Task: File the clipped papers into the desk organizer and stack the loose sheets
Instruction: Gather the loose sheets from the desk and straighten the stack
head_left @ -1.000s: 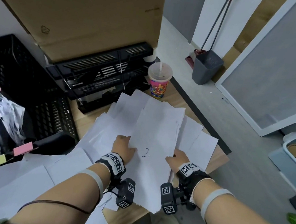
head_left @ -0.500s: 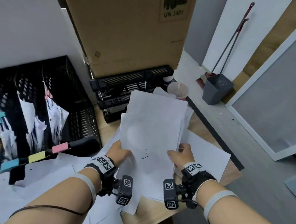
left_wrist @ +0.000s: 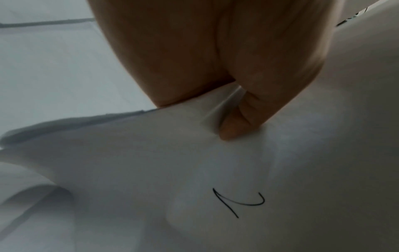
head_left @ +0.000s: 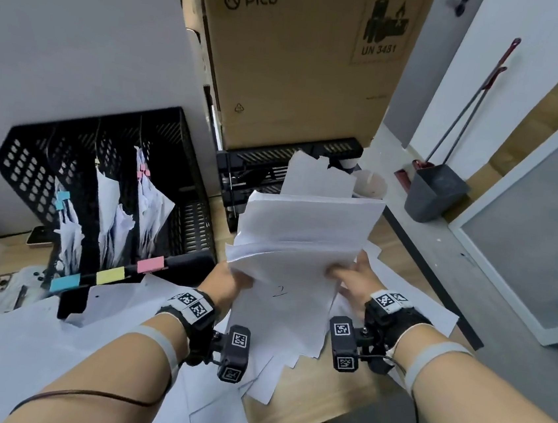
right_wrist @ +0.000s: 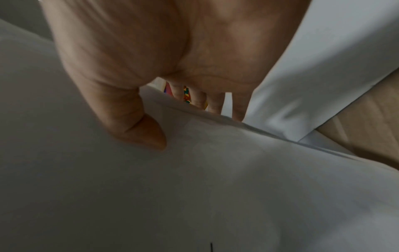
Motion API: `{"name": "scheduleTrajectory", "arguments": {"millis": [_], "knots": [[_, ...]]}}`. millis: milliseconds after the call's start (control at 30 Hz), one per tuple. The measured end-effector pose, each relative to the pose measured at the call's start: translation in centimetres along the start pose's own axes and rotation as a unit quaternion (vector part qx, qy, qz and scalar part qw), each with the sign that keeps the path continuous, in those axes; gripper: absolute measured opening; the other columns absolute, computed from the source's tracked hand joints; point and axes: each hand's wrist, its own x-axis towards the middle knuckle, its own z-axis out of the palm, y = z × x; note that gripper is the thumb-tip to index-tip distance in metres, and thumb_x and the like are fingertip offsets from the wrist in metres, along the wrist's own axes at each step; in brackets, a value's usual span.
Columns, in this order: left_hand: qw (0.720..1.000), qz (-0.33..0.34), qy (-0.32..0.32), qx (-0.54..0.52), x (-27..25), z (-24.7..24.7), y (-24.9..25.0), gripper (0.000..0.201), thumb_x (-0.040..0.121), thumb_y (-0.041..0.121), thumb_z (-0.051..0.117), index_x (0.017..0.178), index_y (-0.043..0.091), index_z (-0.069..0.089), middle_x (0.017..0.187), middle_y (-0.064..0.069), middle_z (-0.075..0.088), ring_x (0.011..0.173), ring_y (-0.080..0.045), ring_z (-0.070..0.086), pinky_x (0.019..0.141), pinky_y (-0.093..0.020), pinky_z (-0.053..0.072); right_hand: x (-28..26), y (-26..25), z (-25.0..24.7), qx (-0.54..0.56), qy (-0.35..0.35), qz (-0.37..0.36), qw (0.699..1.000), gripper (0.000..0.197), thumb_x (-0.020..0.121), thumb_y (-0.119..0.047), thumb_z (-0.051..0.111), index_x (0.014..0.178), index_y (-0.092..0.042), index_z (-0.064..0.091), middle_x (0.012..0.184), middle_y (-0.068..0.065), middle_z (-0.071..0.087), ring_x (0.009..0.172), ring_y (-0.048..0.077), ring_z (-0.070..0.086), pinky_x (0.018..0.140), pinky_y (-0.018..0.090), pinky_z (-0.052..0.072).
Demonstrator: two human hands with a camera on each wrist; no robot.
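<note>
A thick bundle of loose white sheets (head_left: 301,244), its top sheet marked "2", is lifted off the desk and tilted up. My left hand (head_left: 229,280) grips its left edge, thumb (left_wrist: 233,129) on top. My right hand (head_left: 350,277) grips the right edge, thumb (right_wrist: 146,134) on top and fingers beneath. The black mesh desk organizer (head_left: 108,186) stands at the left with clipped papers (head_left: 147,204) upright in its slots. More loose sheets (head_left: 16,338) lie scattered on the desk below my arms.
A big cardboard box (head_left: 296,61) stands behind a black letter tray (head_left: 264,172). A drink cup (head_left: 371,185) sits by the tray. A phone (head_left: 1,285) lies at the left. The desk's right edge (head_left: 434,289) drops to the floor, where a grey dustpan (head_left: 434,193) stands.
Both hands have raised the bundle from flat on the desk and tipped its far end up. The view has tilted upward, showing more of the organizer and box.
</note>
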Motion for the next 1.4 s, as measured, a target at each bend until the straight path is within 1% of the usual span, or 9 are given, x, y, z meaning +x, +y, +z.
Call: {"name": "scheduleTrajectory", "arguments": {"millis": [167, 333, 400, 600, 700, 900, 1133, 1267, 1400], "knots": [[1.0, 0.026, 0.011, -0.011, -0.2, 0.1, 0.9, 0.034, 0.061, -0.003, 0.058, 0.09, 0.003, 0.073, 0.089, -0.021, 0.07, 0.083, -0.031, 0.064, 0.079, -0.043, 0.054, 0.3, -1.1, -0.1, -0.012, 0.039, -0.051, 0.998, 0.05, 0.062, -0.015, 0.072, 0.111, -0.017, 0.062, 0.107, 0.007, 0.073, 0.1, 0.028, 0.069, 0.096, 0.052, 0.052], [0.992, 0.123, 0.023, -0.03, -0.5, 1.7, 4.7, 0.034, 0.08, -0.005, 0.068, 0.114, -0.003, 0.067, 0.112, -0.021, 0.072, 0.103, -0.037, 0.069, 0.097, -0.049, 0.053, -1.1, -6.4, 0.1, -0.058, 0.119, -0.161, 0.978, 0.02, 0.078, -0.013, 0.066, 0.098, -0.011, 0.067, 0.1, 0.013, 0.073, 0.094, 0.032, 0.069, 0.09, 0.048, 0.055], [0.986, 0.162, 0.024, -0.039, -0.5, 2.2, 5.9, 0.04, 0.078, 0.013, 0.077, 0.116, 0.003, 0.068, 0.111, -0.014, 0.074, 0.107, -0.035, 0.07, 0.098, -0.049, 0.054, -2.1, -8.4, 0.0, -0.055, 0.127, -0.207, 0.969, 0.014, 0.082, -0.007, 0.063, 0.092, -0.016, 0.066, 0.101, 0.013, 0.072, 0.094, 0.031, 0.069, 0.089, 0.045, 0.055], [0.979, 0.203, 0.009, -0.011, -0.8, 3.4, 5.6, 0.066, 0.068, 0.031, 0.091, 0.125, 0.019, 0.06, 0.116, -0.004, 0.073, 0.109, -0.023, 0.07, 0.095, -0.045, 0.056, -3.5, -6.5, -0.9, -0.055, 0.133, -0.197, 0.97, 0.048, 0.08, 0.003, 0.064, 0.124, -0.011, 0.052, 0.106, 0.003, 0.063, 0.096, 0.02, 0.06, 0.081, 0.025, 0.042], [0.973, 0.227, 0.004, 0.032, -0.7, 3.8, 5.0, 0.062, 0.07, 0.03, 0.089, 0.123, 0.017, 0.062, 0.119, -0.002, 0.071, 0.112, -0.022, 0.068, 0.098, -0.049, 0.054, -2.7, -4.6, -1.4, -0.057, 0.132, -0.161, 0.977, 0.04, 0.081, 0.003, 0.064, 0.12, -0.005, 0.058, 0.102, 0.007, 0.066, 0.096, 0.023, 0.064, 0.073, 0.022, 0.044], [0.978, 0.208, 0.021, 0.027, -0.3, 4.4, 4.1, 0.068, 0.07, 0.035, 0.089, 0.128, 0.015, 0.059, 0.121, -0.005, 0.071, 0.112, -0.019, 0.068, 0.101, -0.046, 0.053, -1.2, -3.0, -1.7, -0.08, 0.107, -0.118, 0.984, 0.043, 0.079, -0.002, 0.065, 0.12, -0.013, 0.058, 0.108, 0.006, 0.069, 0.102, 0.027, 0.064, 0.093, 0.038, 0.051], [0.97, 0.239, 0.008, 0.036, -0.5, 5.3, 5.2, 0.059, 0.072, 0.02, 0.088, 0.125, 0.02, 0.062, 0.116, 0.0, 0.073, 0.109, -0.017, 0.069, 0.096, -0.037, 0.055, -1.6, -5.4, -2.4, -0.019, 0.104, -0.172, 0.979, 0.038, 0.079, 0.003, 0.06, 0.115, -0.01, 0.056, 0.097, 0.005, 0.067, 0.09, 0.024, 0.065, 0.069, 0.021, 0.051], [0.973, 0.227, 0.029, 0.041, -0.1, 5.3, 5.6, 0.046, 0.074, 0.022, 0.087, 0.116, 0.021, 0.069, 0.109, 0.001, 0.076, 0.103, -0.017, 0.072, 0.096, -0.044, 0.056, -2.8, -9.5, -2.3, 0.052, 0.064, -0.251, 0.965, 0.03, 0.083, -0.028, 0.071, 0.103, -0.035, 0.05, 0.105, -0.005, 0.063, 0.098, 0.013, 0.063, 0.084, 0.031, 0.051], [0.972, 0.227, 0.037, 0.045, -0.3, 5.7, 5.7, 0.042, 0.075, 0.019, 0.086, 0.114, 0.02, 0.071, 0.107, 0.004, 0.077, 0.1, -0.013, 0.072, 0.094, -0.039, 0.057, -3.4, -12.7, -1.8, 0.059, 0.117, -0.277, 0.952, 0.044, 0.073, -0.062, 0.069, 0.093, -0.027, 0.052, 0.103, 0.005, 0.061, 0.094, 0.019, 0.059, 0.094, 0.038, 0.049]]}}
